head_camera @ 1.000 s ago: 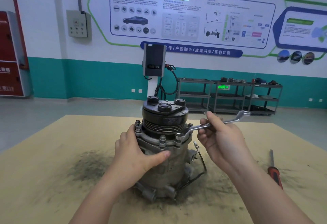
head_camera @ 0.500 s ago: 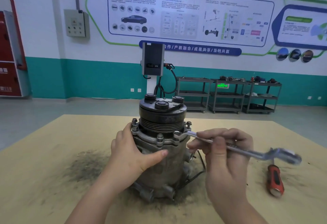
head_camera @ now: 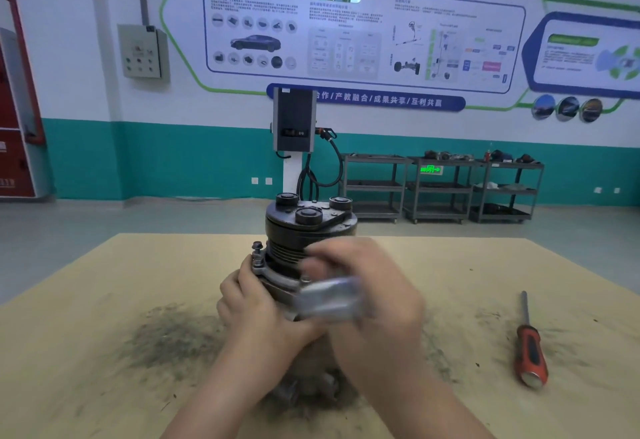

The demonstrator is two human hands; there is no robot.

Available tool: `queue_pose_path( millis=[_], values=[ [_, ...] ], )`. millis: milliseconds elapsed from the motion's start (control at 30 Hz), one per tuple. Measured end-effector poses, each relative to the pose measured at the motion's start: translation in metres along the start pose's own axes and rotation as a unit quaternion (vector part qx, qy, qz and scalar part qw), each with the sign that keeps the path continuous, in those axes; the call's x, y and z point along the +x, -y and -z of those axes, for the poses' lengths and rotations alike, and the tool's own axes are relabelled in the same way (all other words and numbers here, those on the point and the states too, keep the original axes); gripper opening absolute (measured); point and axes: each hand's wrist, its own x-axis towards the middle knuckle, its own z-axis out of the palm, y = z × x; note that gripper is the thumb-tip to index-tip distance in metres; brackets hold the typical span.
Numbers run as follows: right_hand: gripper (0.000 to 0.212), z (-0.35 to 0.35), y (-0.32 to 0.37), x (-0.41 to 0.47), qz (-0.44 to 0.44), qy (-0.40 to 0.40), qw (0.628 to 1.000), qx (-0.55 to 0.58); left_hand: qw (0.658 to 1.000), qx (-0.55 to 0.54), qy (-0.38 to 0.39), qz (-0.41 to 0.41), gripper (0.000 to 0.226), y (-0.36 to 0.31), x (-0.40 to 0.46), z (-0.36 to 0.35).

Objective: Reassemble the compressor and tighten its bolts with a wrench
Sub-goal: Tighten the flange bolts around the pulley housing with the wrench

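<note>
The compressor [head_camera: 310, 227] stands upright mid-table, black pulley on top, grey metal body below. My left hand [head_camera: 256, 303] grips the body's left side just under the bolted flange. My right hand [head_camera: 374, 296] is in front of the compressor and holds the steel wrench [head_camera: 327, 298], which is motion-blurred and points toward me. The hand and wrench hide the flange's front bolts and most of the body. One bolt [head_camera: 257, 248] stands raised at the flange's left edge.
A red-handled screwdriver [head_camera: 530, 348] lies on the table [head_camera: 104, 300] to the right. Dark grit is smeared around the compressor base. Beyond the table's far edge are a charging post [head_camera: 294, 133] and metal shelf carts [head_camera: 440, 189].
My right hand has swung the wrench handle from the far right round the front toward me. My left hand has stayed on the compressor body.
</note>
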Motion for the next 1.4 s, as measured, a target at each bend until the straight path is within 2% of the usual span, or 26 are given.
queue_pose_path(
  millis=[33,100,167,267,567,667,733,800,867,933,1000,1033,1067,1167,1233,1300,1367,1400],
  values=[
    [0.015,0.008,-0.002,0.005,-0.024,-0.037,0.998,0.053,0.999,-0.027,-0.036,0.019,0.114,-0.002,0.000,-0.002],
    [0.014,0.023,-0.009,0.015,-0.110,-0.120,0.975,0.153,0.997,-0.058,-0.041,0.021,0.130,-0.004,-0.001,-0.005],
    [0.020,0.033,-0.018,0.021,-0.231,-0.179,0.926,0.237,0.998,-0.051,-0.030,0.022,0.132,-0.005,-0.002,-0.009],
    [0.020,0.039,-0.037,0.020,-0.370,-0.209,0.837,0.345,0.999,-0.043,-0.011,0.019,0.129,-0.007,0.005,-0.013],
    [0.020,0.031,-0.089,0.018,-0.493,-0.209,0.742,0.403,0.997,-0.039,0.072,0.013,0.130,0.004,0.046,-0.030],
    [0.022,0.030,-0.106,0.020,-0.540,-0.190,0.703,0.423,0.995,0.020,0.097,0.023,0.132,0.004,0.062,-0.037],
    [0.024,0.031,-0.113,0.020,-0.557,-0.174,0.692,0.425,0.989,0.075,0.118,0.036,0.134,0.001,0.071,-0.041],
    [0.027,0.033,-0.117,0.017,-0.549,-0.169,0.702,0.421,0.984,0.104,0.139,0.045,0.137,-0.001,0.080,-0.043],
    [0.021,0.034,-0.116,0.011,-0.501,-0.165,0.744,0.411,0.979,0.125,0.153,0.055,0.138,-0.002,0.089,-0.045],
    [0.013,0.036,-0.113,-0.002,-0.398,-0.136,0.831,0.363,0.976,0.136,0.157,0.065,0.138,-0.005,0.091,-0.049],
    [0.011,0.035,-0.108,-0.013,-0.262,-0.056,0.937,0.222,0.976,0.145,0.149,0.072,0.133,-0.010,0.092,-0.055],
    [0.009,0.033,-0.105,-0.015,-0.204,-0.009,0.969,0.136,0.976,0.150,0.141,0.073,0.132,-0.012,0.093,-0.058],
    [0.007,0.031,-0.102,-0.016,-0.157,0.030,0.985,0.058,0.975,0.153,0.141,0.075,0.131,-0.013,0.095,-0.060],
    [0.007,0.018,-0.097,-0.009,-0.078,0.078,0.992,-0.056,0.976,0.155,0.131,0.084,0.122,-0.015,0.095,-0.066],
    [0.008,0.002,-0.094,-0.002,-0.068,0.109,0.988,-0.091,0.984,0.124,0.095,0.082,0.102,-0.013,0.095,-0.067],
    [0.010,-0.010,-0.090,0.008,-0.067,0.147,0.978,-0.130,0.988,0.111,0.097,0.052,0.088,-0.011,0.098,-0.067],
    [0.008,-0.011,-0.088,0.018,-0.090,0.146,0.978,-0.116,0.976,0.164,0.140,0.013,0.095,-0.011,0.100,-0.064],
    [0.006,-0.008,-0.088,0.023,-0.106,0.122,0.983,-0.085,0.974,0.172,0.149,0.014,0.110,-0.010,0.099,-0.062]
  ],
)
